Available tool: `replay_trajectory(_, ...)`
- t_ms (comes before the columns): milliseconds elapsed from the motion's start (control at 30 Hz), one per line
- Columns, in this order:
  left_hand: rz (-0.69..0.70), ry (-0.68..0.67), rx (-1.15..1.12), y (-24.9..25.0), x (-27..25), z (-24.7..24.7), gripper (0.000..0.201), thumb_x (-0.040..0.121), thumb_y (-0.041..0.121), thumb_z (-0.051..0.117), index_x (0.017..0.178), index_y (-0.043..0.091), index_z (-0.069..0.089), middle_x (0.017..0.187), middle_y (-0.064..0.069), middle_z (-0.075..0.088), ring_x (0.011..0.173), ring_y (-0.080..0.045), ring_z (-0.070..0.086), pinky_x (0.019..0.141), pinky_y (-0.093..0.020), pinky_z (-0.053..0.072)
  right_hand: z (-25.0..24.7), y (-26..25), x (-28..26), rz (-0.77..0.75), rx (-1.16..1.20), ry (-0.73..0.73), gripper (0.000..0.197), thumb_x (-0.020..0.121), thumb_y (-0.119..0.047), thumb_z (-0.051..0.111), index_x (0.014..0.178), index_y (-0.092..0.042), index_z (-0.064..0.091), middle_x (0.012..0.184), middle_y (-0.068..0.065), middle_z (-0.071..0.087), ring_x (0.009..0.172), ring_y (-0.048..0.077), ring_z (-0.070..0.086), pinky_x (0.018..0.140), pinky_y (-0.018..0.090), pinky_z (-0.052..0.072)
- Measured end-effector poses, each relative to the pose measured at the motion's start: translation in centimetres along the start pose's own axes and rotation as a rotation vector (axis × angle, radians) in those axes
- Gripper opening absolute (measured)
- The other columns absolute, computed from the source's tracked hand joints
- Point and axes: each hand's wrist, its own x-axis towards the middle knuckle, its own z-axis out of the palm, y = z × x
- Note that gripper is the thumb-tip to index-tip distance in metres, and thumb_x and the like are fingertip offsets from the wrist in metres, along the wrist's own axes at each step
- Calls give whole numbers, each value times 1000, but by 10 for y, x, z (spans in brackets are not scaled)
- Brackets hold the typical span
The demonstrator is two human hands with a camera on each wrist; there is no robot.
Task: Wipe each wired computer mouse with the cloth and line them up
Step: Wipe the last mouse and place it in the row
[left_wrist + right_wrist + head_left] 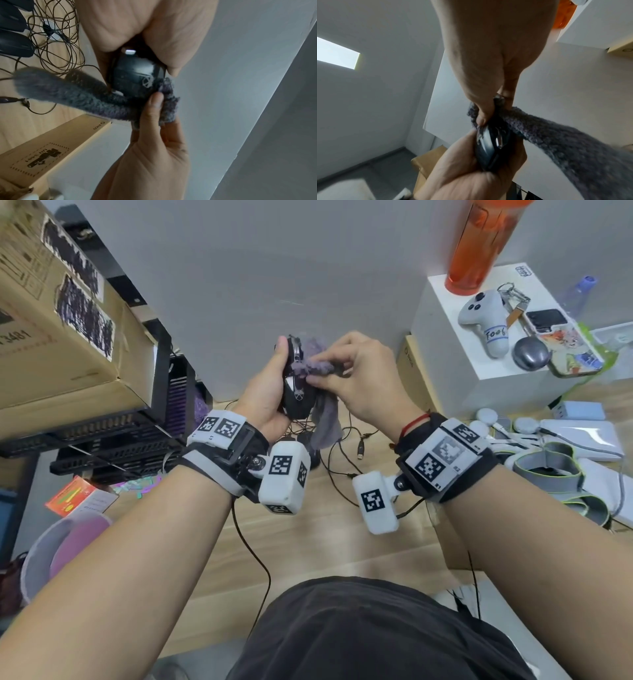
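Above the desk, the left hand gripped the black mouse upright; the right hand pinched the grey cloth against its upper face.

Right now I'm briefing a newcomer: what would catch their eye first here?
The left hand grips a black mouse raised mid-scene while the right hand pinches a grey cloth against it. Next, the orange bottle at upper right.
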Motion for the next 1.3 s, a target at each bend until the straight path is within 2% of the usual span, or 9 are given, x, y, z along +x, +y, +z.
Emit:
replay_trajectory(200, -32, -44, -31, 9, -2, -5, 82, 106, 59, 19, 65, 5, 64, 64, -12, 60, 46, -17, 61, 39, -19, 49, 15, -6, -12, -281, -42, -200, 21, 76, -29, 82, 96, -21, 80, 92, 4, 56, 77, 8, 50, 70, 6, 36)
replay_trajectory(300, 4, 37, -63, 13, -3, -5, 65, 106, 57, 30, 99, 1, 63, 88, -21, 70, 69, -29, 75, 55, -39, 63, 7, 0, -8, -191, -5, -226, 21, 72, -29, 86, 91, -22, 81, 79, 0, 54, 72, 5, 49, 65, 10, 37)
replay_trajectory(400, 33, 98, -56, 13, 3, -10, 64, 108, 54, 31, 130, 1, 59, 112, -20, 70, 80, -28, 76, 60, -36, 62, -3, 6, -3, -49, 62, -109, 19, 72, -28, 85, 90, -24, 79, 78, -7, 59, 73, 0, 50, 67, 17, 44)
replay_trajectory(600, -30, 60, 17, 5, 1, -7, 61, 108, 53, 27, 117, 9, 68, 104, -11, 78, 88, -20, 77, 79, -36, 60, -12, 9, 2, 65, 106, 46, 25, 86, -25, 73, 110, -18, 73, 102, -2, 72, 93, 11, 67, 87, 39, 56)
replay_trajectory(733, -22, 8, 29, 3, 2, -4, 80, 104, 64, 14, 130, 6, 62, 129, -21, 68, 116, -30, 69, 96, -42, 57, -5, 2, -2, 42, 364, -31, 30, 89, -13, 65, 119, -9, 69, 110, 8, 69, 103, 23, 68, 93, 46, 55)
replay_trajectory(867, 2, -174, 47, 7, -4, -4, 95, 97, 76, 21, 141, -2, 54, 144, -24, 56, 140, -36, 49, 121, -47, 34, -10, 3, 0, 40, 354, -27, 31, 89, -1, 66, 119, -8, 69, 108, 10, 68, 99, 25, 68, 80, 24, 57)
replay_trajectory(1000, 68, -127, 117, 4, -5, 3, 70, 107, 56, 31, 141, 0, 54, 140, -23, 60, 124, -33, 62, 107, -51, 50, -10, -3, -4, 10, 320, 13, 20, 82, -11, 78, 101, -12, 75, 98, -1, 72, 87, 11, 68, 82, 29, 56)
replay_trajectory(1133, 44, -11, 43, 7, -4, 0, 61, 107, 56, 33, 103, 6, 68, 94, -13, 75, 85, -25, 74, 77, -37, 64, -5, -10, -17, -103, 165, -230, 19, 73, -21, 86, 91, -21, 80, 93, 4, 63, 80, 11, 61, 74, 30, 54)
replay_trajectory(1300, 5, -35, 213, 1, -9, 4, 57, 106, 56, 34, 116, 12, 68, 107, -9, 75, 98, -19, 72, 92, -33, 56, -9, -6, -5, -38, 167, -46, 23, 78, -27, 82, 100, -24, 79, 88, 1, 60, 73, 2, 55, 70, 24, 50)
